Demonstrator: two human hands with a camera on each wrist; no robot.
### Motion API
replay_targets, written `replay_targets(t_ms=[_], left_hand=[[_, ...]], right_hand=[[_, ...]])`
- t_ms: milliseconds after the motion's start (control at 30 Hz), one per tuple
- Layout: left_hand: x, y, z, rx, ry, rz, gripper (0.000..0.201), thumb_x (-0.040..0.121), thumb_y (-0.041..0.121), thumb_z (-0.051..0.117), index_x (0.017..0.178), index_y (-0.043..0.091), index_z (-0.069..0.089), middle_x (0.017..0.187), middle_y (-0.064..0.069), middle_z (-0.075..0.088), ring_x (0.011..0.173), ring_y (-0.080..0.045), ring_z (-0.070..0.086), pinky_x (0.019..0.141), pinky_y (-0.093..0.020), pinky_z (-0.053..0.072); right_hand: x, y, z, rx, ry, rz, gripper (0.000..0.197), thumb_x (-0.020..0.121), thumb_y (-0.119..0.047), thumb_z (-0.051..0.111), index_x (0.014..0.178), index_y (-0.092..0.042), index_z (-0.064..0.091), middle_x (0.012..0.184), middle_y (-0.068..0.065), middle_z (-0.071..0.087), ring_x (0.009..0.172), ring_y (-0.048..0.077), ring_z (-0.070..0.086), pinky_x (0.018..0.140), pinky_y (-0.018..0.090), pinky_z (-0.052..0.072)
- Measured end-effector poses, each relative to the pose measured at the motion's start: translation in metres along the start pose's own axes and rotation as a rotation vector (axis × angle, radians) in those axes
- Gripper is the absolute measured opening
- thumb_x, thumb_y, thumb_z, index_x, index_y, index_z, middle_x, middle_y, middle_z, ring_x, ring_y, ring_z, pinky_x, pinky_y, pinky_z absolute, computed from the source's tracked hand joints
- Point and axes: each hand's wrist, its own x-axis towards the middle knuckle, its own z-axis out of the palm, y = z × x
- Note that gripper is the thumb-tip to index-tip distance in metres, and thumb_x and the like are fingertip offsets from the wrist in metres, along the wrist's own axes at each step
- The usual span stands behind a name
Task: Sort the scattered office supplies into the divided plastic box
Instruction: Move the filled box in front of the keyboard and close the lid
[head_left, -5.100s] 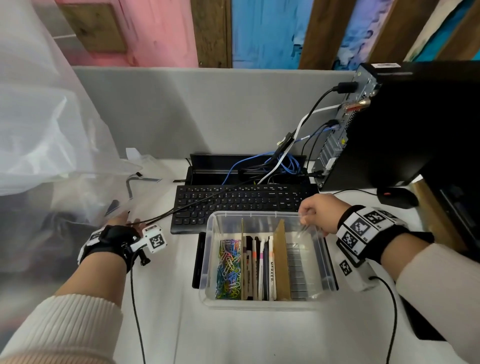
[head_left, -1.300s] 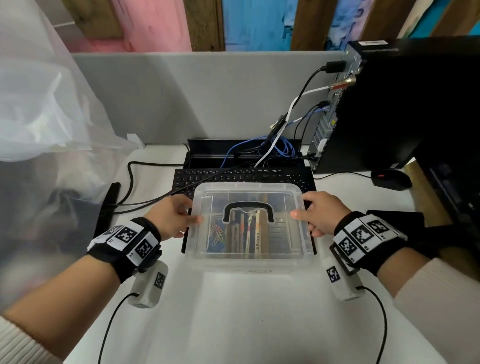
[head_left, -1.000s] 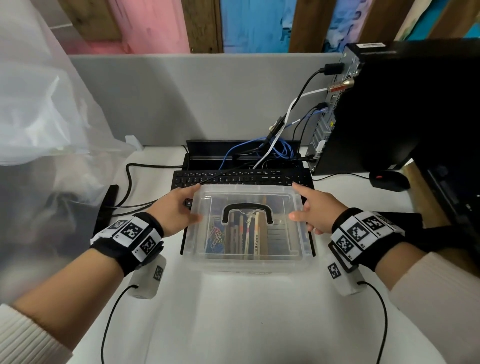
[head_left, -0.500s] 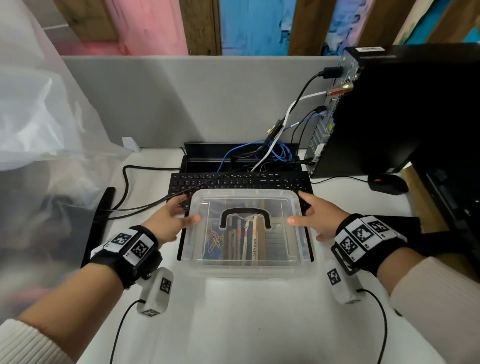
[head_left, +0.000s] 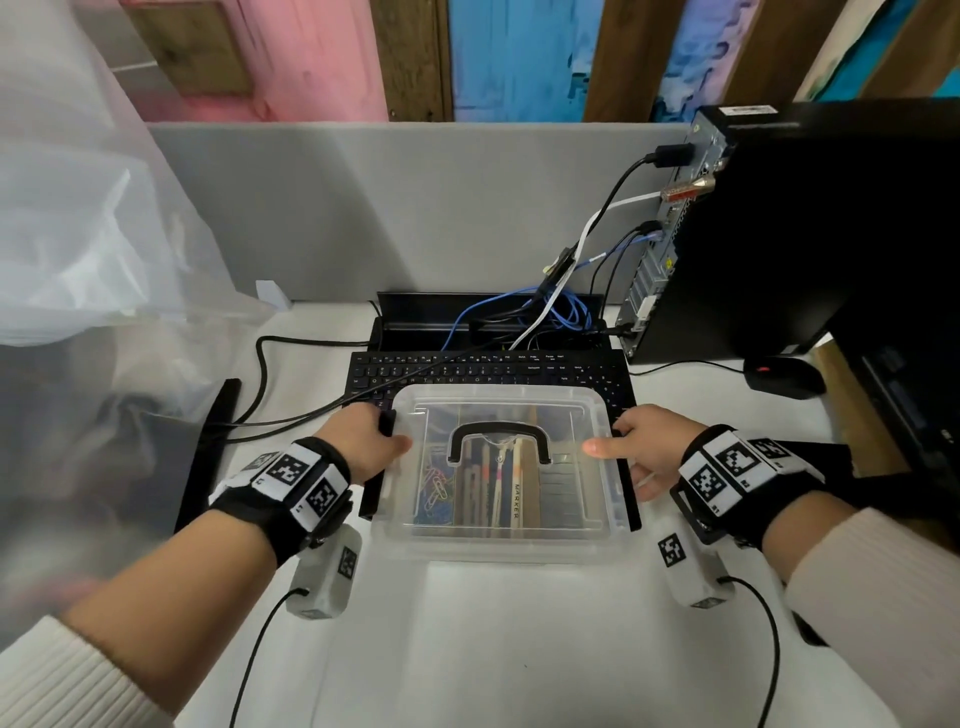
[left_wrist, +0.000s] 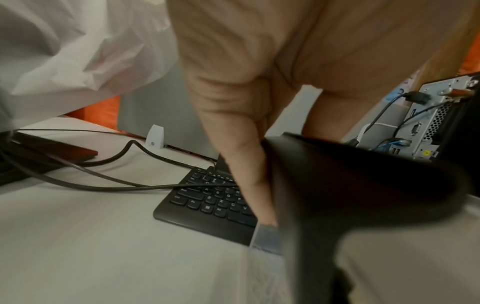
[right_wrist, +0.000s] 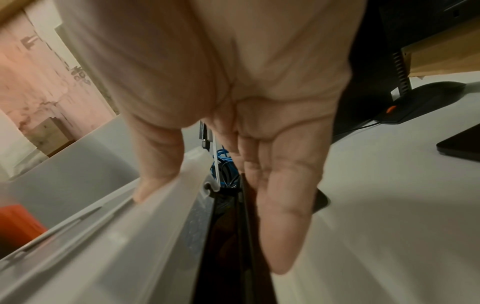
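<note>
Since five seconds back, lid (head_left: 498, 410) has gone onto the plastic box (head_left: 501, 540), and your left hand (head_left: 358, 441) came off the bag side to the box's left edge. Right hand (head_left: 641, 449) sits at the right edge. Both thumbs press flat on the lid top; fingers run straight down along the black side latches (right wrist view shows them unbent). Box sits on the white desk (head_left: 519, 649), just in front of the keyboard (head_left: 467, 366). Paper clips (head_left: 436, 491) and markers (head_left: 511, 493) visible inside.
</note>
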Motion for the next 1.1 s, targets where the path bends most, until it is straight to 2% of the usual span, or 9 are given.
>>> replay_targets(t_ms=[100, 233, 367, 600, 700, 833, 933, 1033, 1100], left_hand=[[-0.001, 0.006, -0.001, 0.072, 0.021, -0.014, 0.020, 0.086, 0.025, 0.062, 0.072, 0.012, 0.055, 0.074, -0.005, 0.062, 0.064, -0.017, 0.058, 0.052, -0.025, 0.042], [-0.006, 0.017, -0.001, 0.127, 0.042, -0.031, 0.021, 0.085, 0.015, 0.055, 0.065, 0.012, 0.050, 0.065, -0.002, 0.053, 0.060, -0.016, 0.052, 0.046, -0.023, 0.035], [-0.008, 0.022, -0.001, 0.174, 0.004, -0.034, 0.017, 0.085, 0.010, 0.050, 0.068, 0.010, 0.048, 0.067, -0.003, 0.052, 0.063, -0.019, 0.052, 0.046, -0.023, 0.036], [-0.013, 0.033, -0.005, 0.203, -0.023, -0.062, 0.019, 0.089, 0.009, 0.047, 0.070, 0.009, 0.048, 0.071, -0.005, 0.052, 0.072, -0.024, 0.057, 0.054, -0.024, 0.047], [-0.010, 0.023, -0.006, -0.022, -0.057, -0.079, 0.013, 0.091, 0.013, 0.051, 0.083, 0.004, 0.056, 0.083, -0.012, 0.060, 0.085, -0.031, 0.066, 0.069, -0.037, 0.058], [-0.009, 0.007, -0.012, -0.443, -0.190, -0.131, 0.016, 0.093, 0.006, 0.054, 0.106, 0.000, 0.061, 0.099, -0.016, 0.067, 0.094, -0.029, 0.067, 0.078, -0.053, 0.056], [-0.008, 0.001, -0.012, -0.530, -0.209, -0.117, 0.018, 0.092, 0.002, 0.057, 0.109, 0.004, 0.060, 0.099, -0.014, 0.067, 0.095, -0.030, 0.067, 0.082, -0.054, 0.055], [-0.009, -0.004, -0.011, -0.617, -0.204, -0.121, 0.021, 0.091, 0.000, 0.058, 0.110, 0.007, 0.059, 0.103, -0.016, 0.066, 0.098, -0.034, 0.066, 0.083, -0.055, 0.054], [-0.008, -0.006, -0.009, -0.650, -0.192, -0.121, 0.019, 0.091, -0.001, 0.057, 0.108, 0.008, 0.058, 0.102, -0.015, 0.065, 0.098, -0.035, 0.066, 0.081, -0.054, 0.054]], right_hand=[[-0.001, 0.000, 0.000, 0.002, 0.000, -0.005, 0.075, 0.080, -0.040, 0.072, 0.137, -0.003, 0.038, 0.102, 0.020, 0.066, 0.087, 0.038, 0.070, 0.077, 0.053, 0.057], [-0.003, -0.002, 0.001, -0.003, 0.031, -0.010, 0.076, 0.081, -0.038, 0.072, 0.139, -0.003, 0.037, 0.100, 0.021, 0.065, 0.084, 0.035, 0.070, 0.076, 0.050, 0.058], [-0.010, -0.007, 0.000, -0.069, 0.054, -0.014, 0.060, 0.083, -0.038, 0.070, 0.123, 0.001, 0.049, 0.094, 0.021, 0.064, 0.088, 0.038, 0.068, 0.079, 0.050, 0.057], [-0.017, -0.012, -0.001, -0.172, 0.079, -0.028, 0.060, 0.083, -0.041, 0.068, 0.119, 0.003, 0.052, 0.087, 0.016, 0.063, 0.087, 0.036, 0.069, 0.080, 0.046, 0.057], [-0.016, -0.011, -0.001, -0.159, 0.086, -0.031, 0.062, 0.082, -0.041, 0.070, 0.120, 0.004, 0.050, 0.095, 0.020, 0.065, 0.087, 0.036, 0.069, 0.079, 0.047, 0.057], [-0.014, -0.007, -0.002, -0.143, 0.100, -0.028, 0.058, 0.079, -0.043, 0.072, 0.109, 0.003, 0.051, 0.095, 0.020, 0.066, 0.084, 0.034, 0.070, 0.078, 0.047, 0.058], [-0.008, -0.004, 0.000, -0.132, 0.125, -0.008, 0.057, 0.076, -0.047, 0.073, 0.094, 0.002, 0.051, 0.076, 0.012, 0.063, 0.063, 0.025, 0.065, 0.077, 0.041, 0.058], [-0.006, -0.004, 0.004, -0.138, 0.186, -0.018, 0.048, 0.078, -0.048, 0.071, 0.086, -0.008, 0.046, 0.066, 0.003, 0.048, 0.045, 0.015, 0.053, 0.053, 0.029, 0.051], [-0.009, -0.008, 0.007, -0.217, 0.214, -0.029, 0.045, 0.081, -0.049, 0.068, 0.084, -0.010, 0.044, 0.065, 0.003, 0.048, 0.046, 0.014, 0.053, 0.048, 0.025, 0.045]])
